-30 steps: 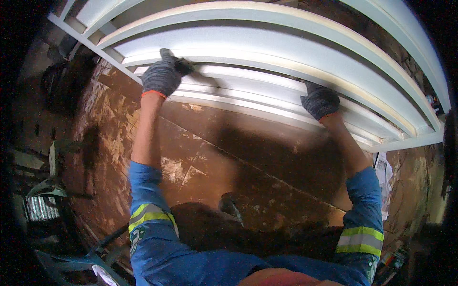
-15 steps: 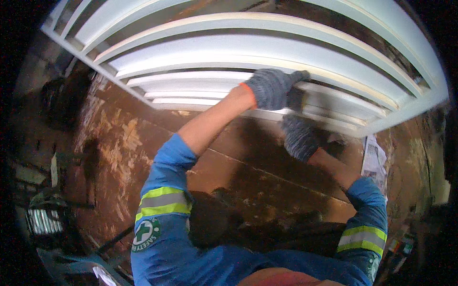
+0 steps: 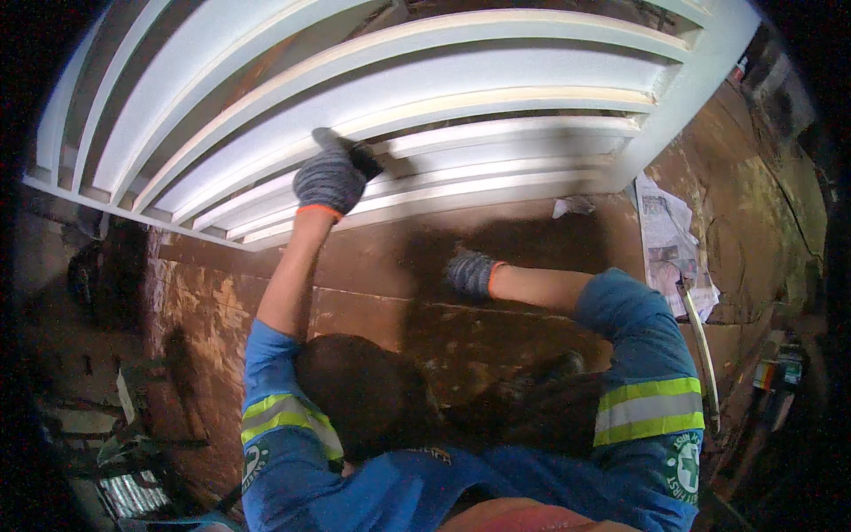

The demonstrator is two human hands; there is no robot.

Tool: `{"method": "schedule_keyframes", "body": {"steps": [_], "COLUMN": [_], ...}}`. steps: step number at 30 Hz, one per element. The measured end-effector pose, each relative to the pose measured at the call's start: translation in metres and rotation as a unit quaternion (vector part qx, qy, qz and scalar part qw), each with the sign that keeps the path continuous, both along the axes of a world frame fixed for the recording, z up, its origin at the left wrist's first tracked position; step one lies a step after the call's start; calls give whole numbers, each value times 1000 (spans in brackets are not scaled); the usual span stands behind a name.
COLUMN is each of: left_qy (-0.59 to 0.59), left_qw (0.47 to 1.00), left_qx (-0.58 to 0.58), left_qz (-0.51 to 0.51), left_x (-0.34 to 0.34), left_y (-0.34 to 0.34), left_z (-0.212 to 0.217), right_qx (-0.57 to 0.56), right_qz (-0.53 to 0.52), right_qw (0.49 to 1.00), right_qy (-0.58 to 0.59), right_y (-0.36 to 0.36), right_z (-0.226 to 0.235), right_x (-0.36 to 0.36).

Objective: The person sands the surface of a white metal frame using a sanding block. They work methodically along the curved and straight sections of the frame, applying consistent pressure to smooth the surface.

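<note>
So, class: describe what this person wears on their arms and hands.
Both the left hand and right hand wear grey knitted gloves with orange cuffs. The blue sleeves, pushed up the forearms, carry yellow-and-silver reflective bands and a round green-and-white badge.

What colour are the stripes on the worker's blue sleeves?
The stripes are yellow-green with a silver-grey middle band, clearest in the head view.

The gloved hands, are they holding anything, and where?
The left hand presses a small dark thing, kind unclear, against a white slat. The right hand holds nothing.
</note>
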State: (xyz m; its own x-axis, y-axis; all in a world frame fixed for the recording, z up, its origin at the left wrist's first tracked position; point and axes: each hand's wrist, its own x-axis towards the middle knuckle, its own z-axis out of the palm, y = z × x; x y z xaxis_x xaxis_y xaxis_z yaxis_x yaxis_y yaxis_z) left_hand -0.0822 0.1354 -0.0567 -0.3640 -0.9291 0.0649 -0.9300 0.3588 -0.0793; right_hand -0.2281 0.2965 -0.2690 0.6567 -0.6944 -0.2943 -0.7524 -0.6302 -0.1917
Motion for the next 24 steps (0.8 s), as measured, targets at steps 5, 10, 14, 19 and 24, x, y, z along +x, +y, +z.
{"method": "schedule_keyframes", "body": {"steps": [5, 10, 14, 19, 24], "left_qy": [-6, -21, -3, -21, 22], "left_qw": [992, 982, 977, 966, 940], "left_qx": [21, 73, 114, 117, 127], "left_qz": [-123, -176, -179, -231, -316], "left_x": [-93, -192, -244, -310, -382], "left_y": [57, 89, 115, 133, 148], "left_z": [4, 12, 15, 12, 15], "right_qx": [1, -58, 57, 11, -117], "right_qz": [57, 5, -93, -225, -269], "right_qw": [998, 998, 994, 966, 928], "right_qy": [-29, -27, -2, -124, -230], "right_y": [12, 12, 15, 3, 1], "right_z": [12, -17, 15, -38, -67], "right_x": [-7, -47, -69, -83, -101]}}
